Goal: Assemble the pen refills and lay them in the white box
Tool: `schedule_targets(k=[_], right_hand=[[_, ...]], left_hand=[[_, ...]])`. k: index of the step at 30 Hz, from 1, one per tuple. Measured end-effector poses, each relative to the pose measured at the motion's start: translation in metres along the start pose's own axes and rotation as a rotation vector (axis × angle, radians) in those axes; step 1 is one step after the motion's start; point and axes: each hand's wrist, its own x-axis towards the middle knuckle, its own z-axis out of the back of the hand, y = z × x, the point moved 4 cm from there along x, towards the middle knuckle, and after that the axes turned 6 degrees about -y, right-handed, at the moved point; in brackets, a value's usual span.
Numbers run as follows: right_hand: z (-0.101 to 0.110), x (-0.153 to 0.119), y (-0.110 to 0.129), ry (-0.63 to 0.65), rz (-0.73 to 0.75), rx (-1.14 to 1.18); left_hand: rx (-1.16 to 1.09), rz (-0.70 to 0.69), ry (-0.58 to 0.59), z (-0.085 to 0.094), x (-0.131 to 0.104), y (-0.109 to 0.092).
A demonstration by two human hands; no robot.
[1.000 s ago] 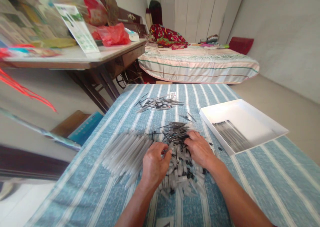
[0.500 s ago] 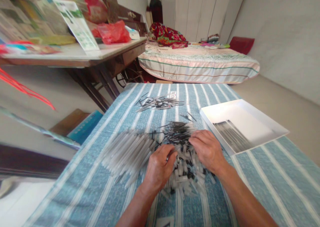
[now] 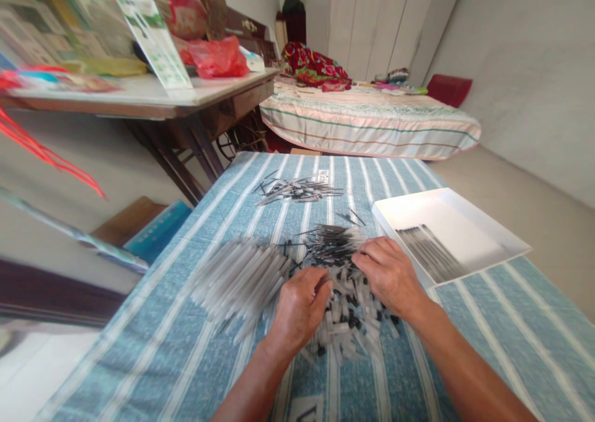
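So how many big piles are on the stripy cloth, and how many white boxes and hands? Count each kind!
Big piles: 4 (pale tubes, dark rods, small bits, far sticks)
White box: 1
Hands: 2 (left hand, right hand)
Total: 7

A striped blue tablecloth [image 3: 153, 347] bears translucent tubes [image 3: 244, 279], thin dark rods [image 3: 328, 237] and small loose pieces [image 3: 337, 332]. An open white box [image 3: 474, 224] sits at right.

Left hand [image 3: 301, 301] and right hand [image 3: 387, 274] curl over small pieces [image 3: 346, 320] beside grey tubes [image 3: 245, 278].
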Motion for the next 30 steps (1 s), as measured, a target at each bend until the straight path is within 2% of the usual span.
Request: schedule_targets(k=[9, 13, 17, 23, 26, 30], right_hand=[[0.007, 0.013, 0.01, 0.075, 0.174, -0.06], [0.012, 0.019, 0.017, 0.095, 0.229, -0.072], [0.017, 0.025, 0.024, 0.116, 0.285, -0.098], [0.023, 0.036, 0.031, 0.186, 0.353, -0.1], [0.035, 0.043, 0.042, 0.124, 0.386, -0.085], [0.065, 0.045, 0.051, -0.092, 0.395, 0.017]], left_hand=[[-0.067, 0.065, 0.015, 0.0, -0.001, -0.002], [-0.164, 0.148, 0.052, 0.001, 0.001, -0.004], [-0.269, 0.241, 0.039, 0.005, 0.004, -0.006], [-0.452, 0.303, 0.078, 0.004, 0.004, -0.004], [-0.632, 0.331, 0.061, 0.004, 0.003, -0.004], [-0.863, 0.422, -0.041, 0.011, 0.004, -0.005]])
